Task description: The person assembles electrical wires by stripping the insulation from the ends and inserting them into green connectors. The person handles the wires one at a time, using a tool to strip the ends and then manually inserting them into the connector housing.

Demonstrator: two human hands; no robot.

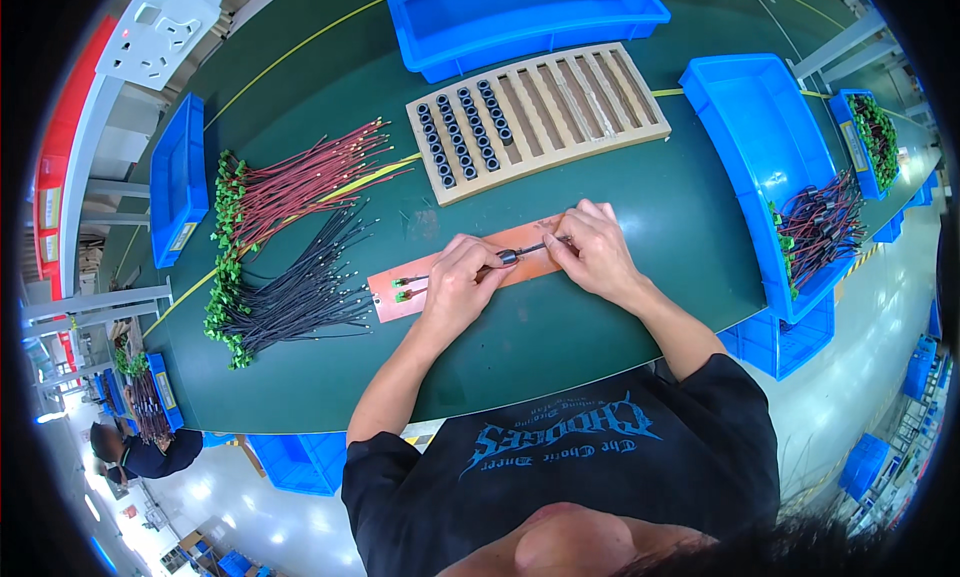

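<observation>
1) Ring (508,258), black: around wires (532,248), between hands, over copper-coloured board (388,310)
2) Left hand (460,280): closed on wires beside ring
3) Right hand (595,252): fingertips pinching wires
4) Wooden rack (560,162): beyond board

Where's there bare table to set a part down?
Bare green table: between the right hand and the large blue bin on the right; also between the forearms, from copper-coloured board to near edge.
Crowded: table's left, under red wires and black wires; the board, under both hands.
</observation>
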